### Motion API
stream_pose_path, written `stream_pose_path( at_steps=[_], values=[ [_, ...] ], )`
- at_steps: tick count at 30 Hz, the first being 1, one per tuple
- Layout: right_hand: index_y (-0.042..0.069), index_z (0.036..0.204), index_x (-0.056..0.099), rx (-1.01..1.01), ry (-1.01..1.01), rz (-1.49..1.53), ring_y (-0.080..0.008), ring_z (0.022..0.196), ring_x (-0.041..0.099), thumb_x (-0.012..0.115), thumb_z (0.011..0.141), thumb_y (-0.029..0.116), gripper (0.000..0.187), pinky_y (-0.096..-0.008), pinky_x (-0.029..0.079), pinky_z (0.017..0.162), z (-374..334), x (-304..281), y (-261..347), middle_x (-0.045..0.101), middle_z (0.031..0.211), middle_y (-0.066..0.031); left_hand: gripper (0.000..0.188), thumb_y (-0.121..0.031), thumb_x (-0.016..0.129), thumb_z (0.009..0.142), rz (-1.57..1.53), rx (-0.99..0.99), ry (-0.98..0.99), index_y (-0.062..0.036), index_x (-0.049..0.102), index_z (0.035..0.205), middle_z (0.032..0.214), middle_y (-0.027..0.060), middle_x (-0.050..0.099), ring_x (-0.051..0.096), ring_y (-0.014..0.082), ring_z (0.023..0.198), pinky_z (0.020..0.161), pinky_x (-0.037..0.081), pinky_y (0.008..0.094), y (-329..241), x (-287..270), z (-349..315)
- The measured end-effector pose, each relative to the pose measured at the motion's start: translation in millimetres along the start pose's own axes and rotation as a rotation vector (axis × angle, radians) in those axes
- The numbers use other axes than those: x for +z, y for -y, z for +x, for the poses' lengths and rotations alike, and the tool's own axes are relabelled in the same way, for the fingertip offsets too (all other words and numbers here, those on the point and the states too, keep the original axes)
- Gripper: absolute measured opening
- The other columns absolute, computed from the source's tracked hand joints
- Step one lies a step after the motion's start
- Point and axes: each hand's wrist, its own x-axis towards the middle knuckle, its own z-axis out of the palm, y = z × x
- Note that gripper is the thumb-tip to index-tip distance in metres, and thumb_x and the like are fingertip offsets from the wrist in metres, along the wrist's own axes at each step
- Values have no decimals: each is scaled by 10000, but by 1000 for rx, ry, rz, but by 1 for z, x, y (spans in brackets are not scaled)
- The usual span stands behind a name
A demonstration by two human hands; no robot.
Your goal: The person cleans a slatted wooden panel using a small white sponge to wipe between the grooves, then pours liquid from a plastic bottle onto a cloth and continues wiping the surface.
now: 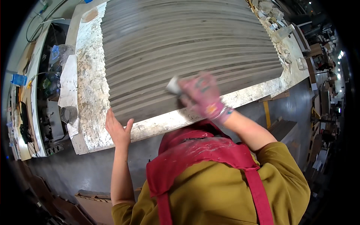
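Left forearm (pixel 122 172): rises almost straight from the lower edge, its sleeve pushed up past the elbow.
Left hand (pixel 119 132): bare and open, fingers close together, thumb held out to the side; the fingertips rest at the near left corner of the panel.
Right forearm (pixel 249 131): slants up and leftward from a bent elbow, across the table's near edge.
Right hand (pixel 202 93): in a stained pink glove, blurred, fingers curled around a small white block (pixel 173 86); the exact grip cannot be told.
White block: at the panel's near part, left of the glove; contact with the surface is too blurred to tell.
Ribbed wood-grain panel (pixel 187 48): grey-brown, zigzag-sided, lying flat on the worktable (pixel 92 116), in front of the person.
Worktable: pale, stained top, showing around the panel's edges.
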Motion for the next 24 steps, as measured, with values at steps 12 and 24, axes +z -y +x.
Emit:
stream_pose_path(
  at_steps=[12, 24],
  values=[
    [141, 1199, 552, -74, 20, 154, -253, 937, 612, 665, 782, 265, 450, -474, 360, 965, 55, 11, 30, 636, 1000, -75, 899, -460, 695, 780, -42, 9, -28, 104, 330, 1377, 1427, 237, 379, 346, 392, 1314, 1087, 238, 470, 2, -3, -2],
    [118, 1153, 551, 306, 55, -132, -270, 954, 617, 589, 827, 305, 379, -473, 380, 861, 46, 3, -83, 648, 1020, -89, 893, -443, 712, 758, -38, -23, -20, 76, 338, 1381, 1425, 210, 394, 349, 374, 1321, 1086, 239, 474, -6, -5, 0]
  ],
)
